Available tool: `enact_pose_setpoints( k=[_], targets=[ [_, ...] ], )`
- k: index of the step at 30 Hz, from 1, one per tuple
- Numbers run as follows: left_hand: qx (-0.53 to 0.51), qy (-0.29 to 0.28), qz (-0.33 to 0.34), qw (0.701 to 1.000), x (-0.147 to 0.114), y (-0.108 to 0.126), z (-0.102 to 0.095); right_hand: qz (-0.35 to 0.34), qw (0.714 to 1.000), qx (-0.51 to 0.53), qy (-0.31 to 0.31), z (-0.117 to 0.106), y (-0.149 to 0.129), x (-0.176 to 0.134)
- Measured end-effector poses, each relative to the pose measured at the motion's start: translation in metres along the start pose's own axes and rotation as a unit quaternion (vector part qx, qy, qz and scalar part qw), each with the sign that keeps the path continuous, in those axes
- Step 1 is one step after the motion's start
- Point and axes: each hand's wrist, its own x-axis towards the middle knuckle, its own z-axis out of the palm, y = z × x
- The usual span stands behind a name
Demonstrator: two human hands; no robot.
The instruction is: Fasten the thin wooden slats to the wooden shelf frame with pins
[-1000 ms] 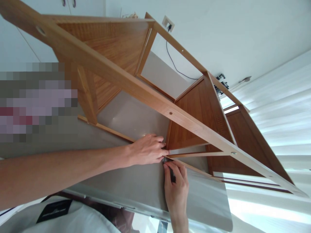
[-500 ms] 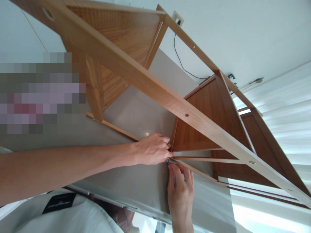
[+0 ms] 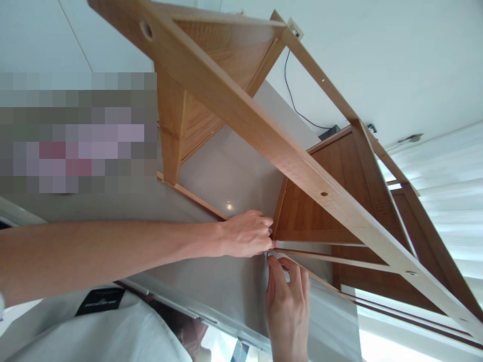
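Observation:
A large wooden furniture frame (image 3: 279,156) with slanting rails and wood panels stands in front of me. My left hand (image 3: 247,234) reaches in from the left, its fingers curled against the joint where the lower rail (image 3: 202,202) meets a brown panel (image 3: 320,201). Just below that joint, my right hand (image 3: 289,296) comes up from the bottom edge. Its thumb and fingers are pinched around a small silvery metal piece (image 3: 268,254), mostly hidden by the fingertips. Both hands are close together at this corner.
A pixelated patch (image 3: 79,136) covers the left side. A black cable (image 3: 292,100) hangs from a wall socket (image 3: 295,29) behind the frame. White curtains (image 3: 449,201) hang at the right. A light garment with a black label (image 3: 100,300) shows at the bottom left.
The view has shifted, so the frame and both hands appear slightly farther right. The hands stay at the same joint, and the right fingers have changed their pinch slightly.

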Motion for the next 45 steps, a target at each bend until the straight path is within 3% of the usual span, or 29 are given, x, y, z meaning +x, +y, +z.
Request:
enact_pose_setpoints(
  k=[7,17,27,35,45],
  targets=[
    [-0.015,0.011,-0.009,1.0,-0.001,0.001,0.001,-0.017,1.0,-0.009,0.011,-0.001,0.001,0.005],
    [-0.017,-0.004,-0.01,1.0,-0.001,0.0,0.003,0.071,0.987,0.127,0.068,0.017,0.001,-0.002],
    [0.002,0.006,-0.012,1.0,-0.002,0.001,0.004,0.157,0.966,0.198,0.057,0.021,-0.004,-0.004],
    [0.012,0.011,-0.004,1.0,-0.002,0.0,0.003,0.133,0.97,0.197,0.051,0.017,-0.003,-0.01],
    [-0.002,-0.002,-0.027,1.0,0.0,0.001,0.004,0.082,0.989,0.122,0.029,0.016,0.0,-0.008]
  ],
)
